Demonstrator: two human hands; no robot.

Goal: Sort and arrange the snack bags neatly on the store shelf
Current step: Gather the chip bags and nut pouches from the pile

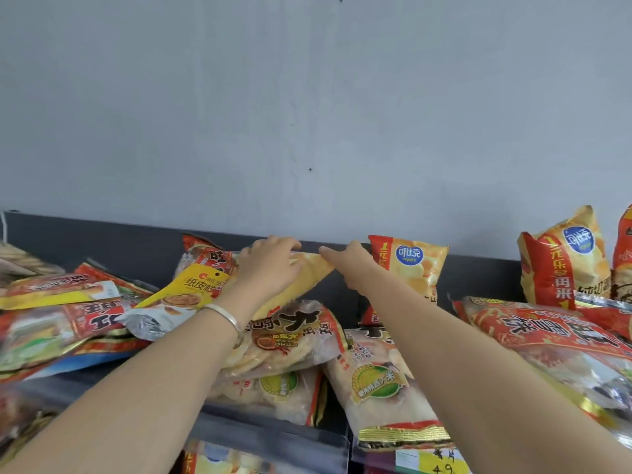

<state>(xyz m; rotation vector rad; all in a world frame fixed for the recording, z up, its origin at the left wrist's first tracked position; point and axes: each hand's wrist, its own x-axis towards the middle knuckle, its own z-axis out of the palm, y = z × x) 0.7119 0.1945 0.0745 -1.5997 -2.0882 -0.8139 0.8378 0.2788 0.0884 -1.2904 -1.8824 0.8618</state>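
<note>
Up at the back of the shelf (95, 374), the fingers (287, 246) of my left hand (270, 265) curl over the top edge of a pale yellow plastic snack bag (309, 268) and grip it. My right hand (347, 261) pinches the bag's right corner, with those fingertips hidden beneath the hand. The bag hangs tilted between both hands, just in front of the dark grey back rail (102, 237) and above a flat clear bag of round rice crackers with red trim (290, 336). A silver bangle (222, 314) circles my left wrist. Just left of that hand, a yellow pouch with a foil base (184, 292) lies on a heap of red-and-clear bags (68, 323). Right of my right hand, an upright yellow-and-red crisp bag with a round blue logo (410, 268) stands against the rail, and a second crisp bag like it (564, 265) stands further right. Another clear cracker bag (376, 381) lies under my right forearm, above a yellow price label (441, 461).
</note>
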